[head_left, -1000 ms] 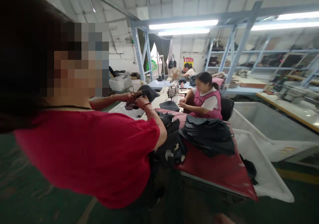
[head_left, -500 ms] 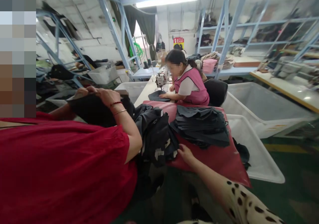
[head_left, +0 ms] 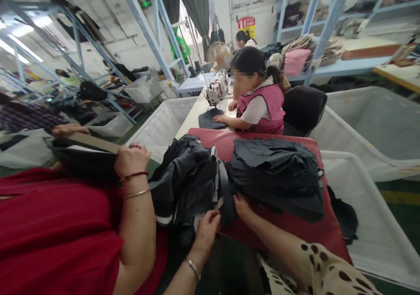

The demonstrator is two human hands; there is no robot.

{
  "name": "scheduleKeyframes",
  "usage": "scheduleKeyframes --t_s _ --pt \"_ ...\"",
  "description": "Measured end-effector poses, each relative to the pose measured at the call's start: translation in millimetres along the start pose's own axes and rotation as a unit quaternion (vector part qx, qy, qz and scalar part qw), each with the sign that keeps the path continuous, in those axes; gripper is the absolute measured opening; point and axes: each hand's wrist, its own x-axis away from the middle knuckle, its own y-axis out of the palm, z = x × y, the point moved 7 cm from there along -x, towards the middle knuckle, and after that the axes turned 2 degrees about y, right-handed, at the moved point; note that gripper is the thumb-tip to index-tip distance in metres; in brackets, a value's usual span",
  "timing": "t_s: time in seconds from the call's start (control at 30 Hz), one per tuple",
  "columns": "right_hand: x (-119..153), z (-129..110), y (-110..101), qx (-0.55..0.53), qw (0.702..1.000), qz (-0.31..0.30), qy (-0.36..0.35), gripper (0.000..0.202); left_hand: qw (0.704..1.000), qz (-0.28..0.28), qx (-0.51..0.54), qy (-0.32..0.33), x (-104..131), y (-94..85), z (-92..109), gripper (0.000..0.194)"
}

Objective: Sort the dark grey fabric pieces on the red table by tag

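My left hand (head_left: 206, 227) is at the near edge of the dark garment heap (head_left: 185, 179), fingers curled on a fold low on its front, though I cannot tell how firm the pinch is. My right hand (head_left: 242, 206) lies beside it, fingers on a dark strap (head_left: 225, 190) that hangs between the heap and the folded stack (head_left: 278, 172); it looks partly closed, not fully gripped. Both piles sit on the red table (head_left: 295, 227), the heap loose and tumbled, the stack laid flat and fairly tidy. I judge the sorting barely begun: nothing is lifted clear, the heap is a tangle. Just left of me a person in red holds a flat dark bundle (head_left: 85, 155) in one hand (head_left: 131, 158). Beyond the table a worker in pink (head_left: 260, 107) sits at a sewing machine (head_left: 216, 89), with white bins (head_left: 370, 225) to the right
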Motion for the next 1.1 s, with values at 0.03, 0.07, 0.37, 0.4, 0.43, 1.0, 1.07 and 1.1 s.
scheduleKeyframes --t_s 0.03,0.07,0.37,0.4,0.43,1.0,1.07,1.1 --pt "13 -4 -5 -0.009 1.0 -0.013 -0.013 0.037 1.0 0.006 0.014 -0.001 -12 9.3 8 0.039" --pt "27 -8 -11 -0.017 0.999 -0.028 -0.028 0.037 1.0 0.005 0.022 -0.003 -23 18.4 15 0.044" --pt "95 -11 -53 0.032 0.985 -0.151 -0.074 0.026 0.999 -0.036 0.006 0.005 -35 65.6 35 0.03" --pt "95 -8 -56 0.027 0.988 -0.144 -0.057 0.025 0.999 -0.044 0.005 0.015 -33 70.1 39 0.029" --pt "93 -6 -59 0.012 0.991 -0.131 -0.038 0.025 0.998 -0.055 0.007 0.025 -30 74.7 44 0.028" --pt "67 -87 -79 -0.052 0.987 -0.129 -0.079 0.038 0.947 -0.176 0.259 -0.075 28 76.8 83 0.038" --pt "74 -88 -87 -0.067 0.986 -0.136 -0.065 0.033 0.937 -0.168 0.299 -0.069 37 74.1 91 0.031" --pt "75 -84 -94 -0.111 0.985 -0.126 -0.033 0.032 0.929 -0.183 0.317 -0.062 47 75.1 97 0.03"
